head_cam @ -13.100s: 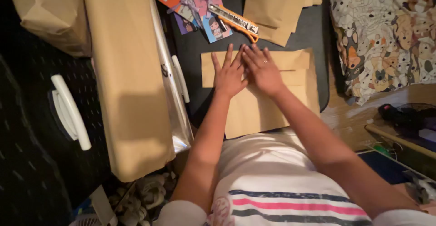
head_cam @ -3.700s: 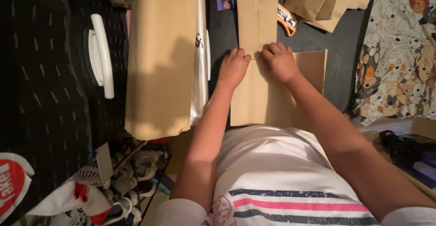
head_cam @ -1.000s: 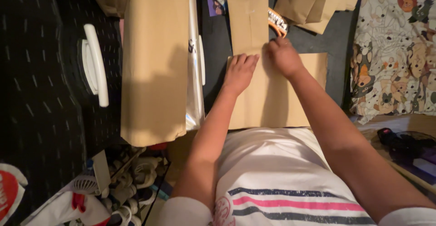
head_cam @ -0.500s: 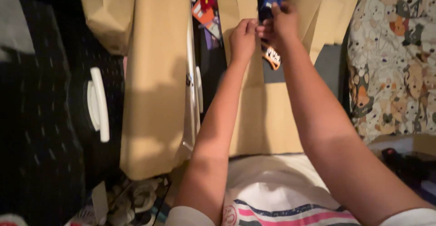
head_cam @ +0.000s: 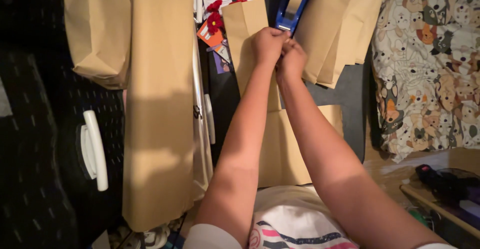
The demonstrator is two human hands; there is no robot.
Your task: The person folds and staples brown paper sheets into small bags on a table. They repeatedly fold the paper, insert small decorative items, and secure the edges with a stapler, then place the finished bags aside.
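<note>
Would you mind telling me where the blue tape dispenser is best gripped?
Probably by the blue side walls of the tape dispenser, around its narrow body, coming from above. It lies lengthwise away from the person, and both hands crowd its near end, so the mid-body is freer.

We see a dim, warm-lit scene with the dark left side nearly lost in shadow. Our forearms throw soft shadows on the flat brown paper sheet (head_cam: 295, 144), and fine detail looks soft and grainy.

A tape dispenser (head_cam: 295, 1) is sitting just beyond both hands, between a folded paper strip (head_cam: 246, 34) on its left and stacked paper bags (head_cam: 340, 29) on its right. A long wrapped parcel (head_cam: 157, 104) is lying further left.
</note>
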